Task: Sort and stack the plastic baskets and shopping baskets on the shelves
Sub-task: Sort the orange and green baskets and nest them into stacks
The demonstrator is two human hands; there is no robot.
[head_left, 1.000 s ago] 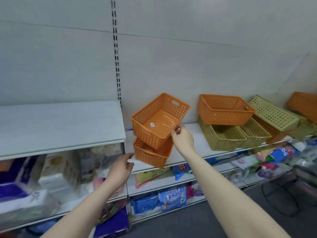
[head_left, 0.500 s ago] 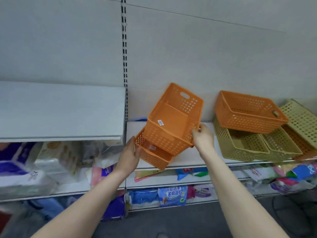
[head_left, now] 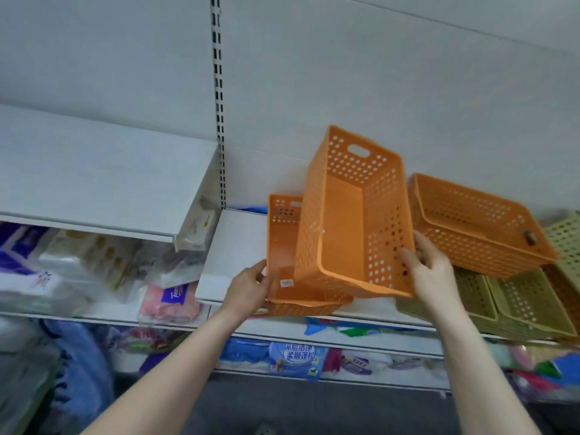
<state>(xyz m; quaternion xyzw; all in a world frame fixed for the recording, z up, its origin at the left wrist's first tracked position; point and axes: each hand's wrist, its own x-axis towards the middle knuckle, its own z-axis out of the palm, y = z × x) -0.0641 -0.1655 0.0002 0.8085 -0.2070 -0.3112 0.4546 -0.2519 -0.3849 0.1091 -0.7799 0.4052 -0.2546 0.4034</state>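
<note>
Orange plastic fills the middle: the left hand pinches the near-left corner of the lower orange basket at the shelf front edge, while the right hand clamps the tilted upper orange basket, not yet nested. Rightward, another orange basket sits askew on olive baskets; most sorting seems left. White wall panels behind, packaged goods below.

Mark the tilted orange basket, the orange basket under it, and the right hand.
Tilted orange basket [head_left: 343,221], head view, inner floor.
Lower orange basket [head_left: 282,243], head view, left inner wall.
Right hand [head_left: 431,271], head view, back of hand.
</note>
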